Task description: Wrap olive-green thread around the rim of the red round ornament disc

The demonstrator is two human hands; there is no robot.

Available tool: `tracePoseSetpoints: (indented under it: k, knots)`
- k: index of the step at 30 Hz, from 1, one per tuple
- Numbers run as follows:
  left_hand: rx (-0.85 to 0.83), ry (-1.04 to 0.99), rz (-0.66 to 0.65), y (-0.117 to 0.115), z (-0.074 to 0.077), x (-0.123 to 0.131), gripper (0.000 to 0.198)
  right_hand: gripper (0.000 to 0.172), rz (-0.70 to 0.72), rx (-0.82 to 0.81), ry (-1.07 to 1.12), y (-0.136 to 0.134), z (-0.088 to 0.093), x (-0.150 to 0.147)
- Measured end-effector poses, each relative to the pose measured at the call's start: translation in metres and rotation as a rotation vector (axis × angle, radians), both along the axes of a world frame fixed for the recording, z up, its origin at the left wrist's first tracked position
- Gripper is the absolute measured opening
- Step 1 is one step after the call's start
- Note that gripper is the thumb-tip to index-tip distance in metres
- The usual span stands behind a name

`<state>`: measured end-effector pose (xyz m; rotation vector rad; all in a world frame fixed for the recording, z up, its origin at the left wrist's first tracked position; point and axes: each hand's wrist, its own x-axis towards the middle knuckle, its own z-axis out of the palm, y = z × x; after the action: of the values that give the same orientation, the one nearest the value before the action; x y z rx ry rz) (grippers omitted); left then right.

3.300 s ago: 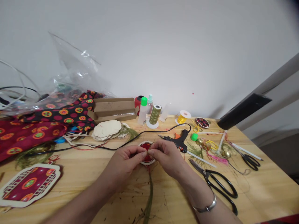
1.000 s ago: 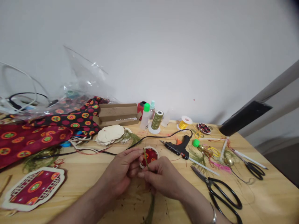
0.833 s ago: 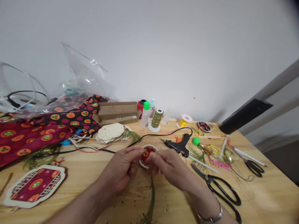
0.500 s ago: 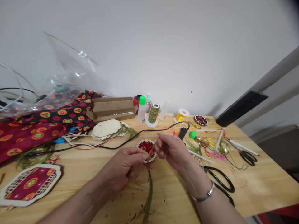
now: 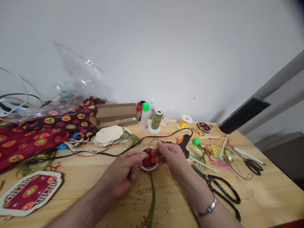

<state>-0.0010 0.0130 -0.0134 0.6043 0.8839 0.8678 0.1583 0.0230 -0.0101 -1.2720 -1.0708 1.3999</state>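
Pinched at its fingertips, my left hand (image 5: 125,171) holds a thin green cord (image 5: 148,146) over the left edge of a round dark red ornament (image 5: 150,161). The cord arches up and across to my right hand (image 5: 167,156), whose thumb and fingers are closed on it at the ornament's right side. The ornament lies on the table with a pale rim and a red floral face, partly covered by my fingers. From its lower edge a green tassel (image 5: 152,196) hangs toward me across the wood.
Large black scissors (image 5: 209,180) lie right of my right wrist, a black glue gun (image 5: 184,145) beyond it. Thread spools, bottles and an open cardboard box (image 5: 115,114) stand at the back. A patterned plaque (image 5: 30,192) and fabric (image 5: 35,139) are left.
My right hand has moved slightly down and left, uncovering more of the glue gun and scissors. The cord now forms an arch between my hands. The view has shifted slightly.
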Motion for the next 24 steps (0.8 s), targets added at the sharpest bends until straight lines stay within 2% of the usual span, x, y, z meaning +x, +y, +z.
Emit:
tracePoseSetpoints:
  k: [2,4,5,6,7,9,11,13,18,21,24]
  knots:
    - [-0.009,-0.044,-0.005,0.001,-0.002,-0.002,0.014,0.032,-0.213,0.12,-0.009,0.001,0.003,0.004]
    - [-0.012,-0.072,0.009,0.002,-0.003,-0.003,0.015,0.034,-0.478,0.307,-0.067,0.001,0.009,0.008]
    - [-0.014,-0.081,0.013,0.003,-0.003,-0.003,0.015,0.033,-0.566,0.403,-0.118,0.001,0.012,0.01]
    - [-0.013,-0.084,0.017,0.003,-0.003,-0.003,0.014,0.026,-0.581,0.459,-0.173,0.0,0.015,0.01]
    - [-0.012,-0.08,0.02,0.002,-0.003,-0.002,0.014,0.018,-0.494,0.46,-0.224,-0.002,0.017,0.009]
    - [0.003,-0.051,0.026,0.001,-0.002,-0.001,0.012,0.03,-0.193,0.345,-0.267,-0.005,0.017,0.003]
    - [0.023,0.004,0.04,0.0,-0.001,0.001,0.011,0.028,-0.005,0.277,-0.265,-0.008,0.014,-0.005]
    - [0.047,0.068,0.05,-0.001,0.001,0.002,0.012,0.027,0.072,0.228,-0.188,-0.01,0.008,-0.013]
    - [0.099,0.162,0.055,-0.002,0.002,0.005,0.013,0.03,0.185,-0.059,0.214,-0.013,0.002,-0.019]
    - [0.102,0.184,0.063,-0.003,0.002,0.004,0.013,0.035,0.151,-0.127,0.255,-0.013,0.003,-0.018]
    - [0.123,0.22,0.046,-0.004,0.002,0.005,0.014,0.034,0.148,-0.126,0.269,-0.013,0.002,-0.019]
